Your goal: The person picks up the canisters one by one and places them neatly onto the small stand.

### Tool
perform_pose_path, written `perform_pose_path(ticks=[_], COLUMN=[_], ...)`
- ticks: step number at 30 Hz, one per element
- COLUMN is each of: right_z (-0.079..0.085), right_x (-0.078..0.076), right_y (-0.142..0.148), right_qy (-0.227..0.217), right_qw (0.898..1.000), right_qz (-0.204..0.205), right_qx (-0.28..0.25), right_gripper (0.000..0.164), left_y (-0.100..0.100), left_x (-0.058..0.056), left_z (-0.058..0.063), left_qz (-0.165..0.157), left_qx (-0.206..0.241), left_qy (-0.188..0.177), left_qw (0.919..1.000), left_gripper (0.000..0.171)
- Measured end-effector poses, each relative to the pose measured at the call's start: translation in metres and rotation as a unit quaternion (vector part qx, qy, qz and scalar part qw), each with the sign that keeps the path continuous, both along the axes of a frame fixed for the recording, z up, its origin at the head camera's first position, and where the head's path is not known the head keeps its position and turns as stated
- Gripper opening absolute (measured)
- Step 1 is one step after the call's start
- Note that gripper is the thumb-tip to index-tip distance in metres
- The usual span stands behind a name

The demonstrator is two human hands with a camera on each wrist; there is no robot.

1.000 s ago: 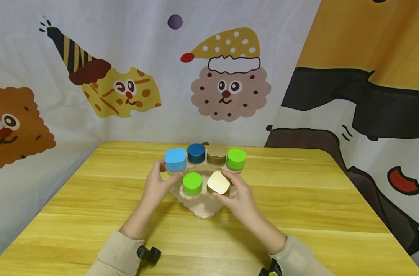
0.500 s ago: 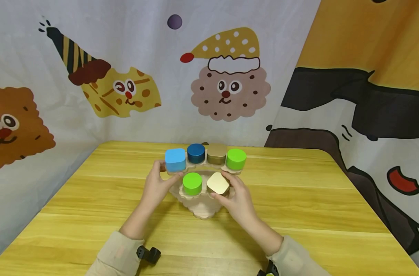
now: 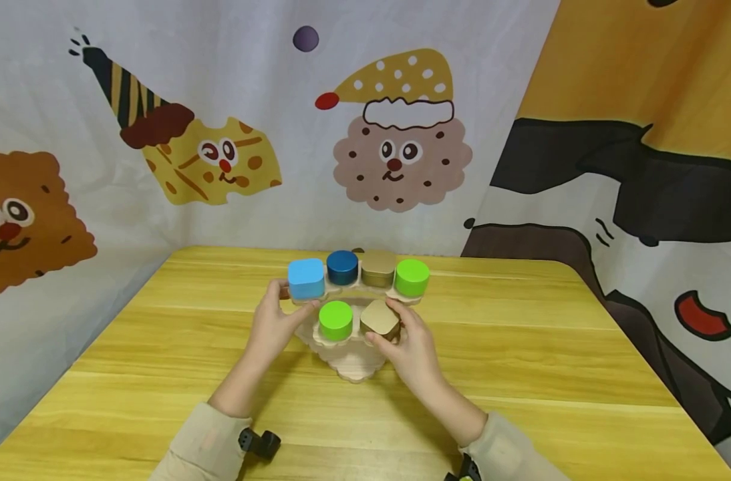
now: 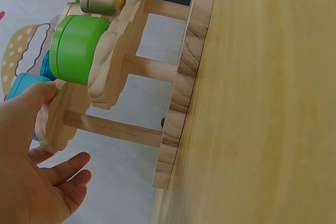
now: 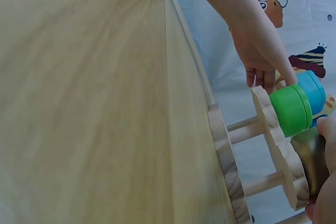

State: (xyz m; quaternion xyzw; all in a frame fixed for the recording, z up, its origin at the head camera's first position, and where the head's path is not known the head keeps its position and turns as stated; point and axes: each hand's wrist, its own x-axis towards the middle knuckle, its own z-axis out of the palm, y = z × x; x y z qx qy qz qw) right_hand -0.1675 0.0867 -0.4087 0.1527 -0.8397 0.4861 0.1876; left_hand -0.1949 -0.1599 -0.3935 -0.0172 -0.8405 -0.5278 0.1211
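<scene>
A tiered pale wooden stand [image 3: 355, 363] with scalloped edges stands on the table. My left hand [image 3: 270, 327] pinches the left end of its back tier, thumb above and index finger beneath, the other fingers loosely bent in the left wrist view. On the front tier, my right hand [image 3: 418, 346] grips a gold rounded-square block [image 3: 380, 317] between thumb and fingers, right at the tier's surface. Beside it sits a green round block [image 3: 335, 321]. Along the back tier are a light-blue rounded-square block [image 3: 307, 279], a dark-blue round one [image 3: 342, 268], another gold block [image 3: 378, 269] and another green block [image 3: 412, 278].
The stand's tiers rest on wooden pegs [image 4: 149, 68] over a thick base [image 4: 181, 82]. The wood-grain table [image 3: 540, 347] extends around it. A cartoon-printed curtain [image 3: 245, 227] hangs behind. Small black devices, such as the left wrist's camera [image 3: 260, 443], sit at the sleeves.
The front gold block has turned slightly in my right hand, its top going from bright cream to darker tan. My right forearm has shifted a little left. The left hand has stayed put.
</scene>
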Motion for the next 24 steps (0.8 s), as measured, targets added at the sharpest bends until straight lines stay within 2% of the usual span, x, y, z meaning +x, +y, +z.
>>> perform_pose_path(ticks=[10,14,24], right_z=[0.001,0.002,0.007], right_x=[0.001,0.002,0.012], right_y=[0.003,0.006,0.028], right_qy=[-0.026,-0.02,-0.028], right_qw=[0.999,0.999,0.999], right_qz=[0.017,0.029,0.035], right_qx=[-0.008,-0.009,0.027], right_gripper=[0.073,0.073,0.07], left_y=[0.001,0.0,-0.006], left_x=[0.0,0.0,0.003], left_z=[-0.001,0.0,0.003], left_qz=[-0.003,-0.004,-0.021], left_qx=[0.004,0.0,-0.022], left_qy=[0.0,-0.001,-0.03], left_qw=[1.0,1.0,0.9991], left_gripper=[0.069,0.071,0.076])
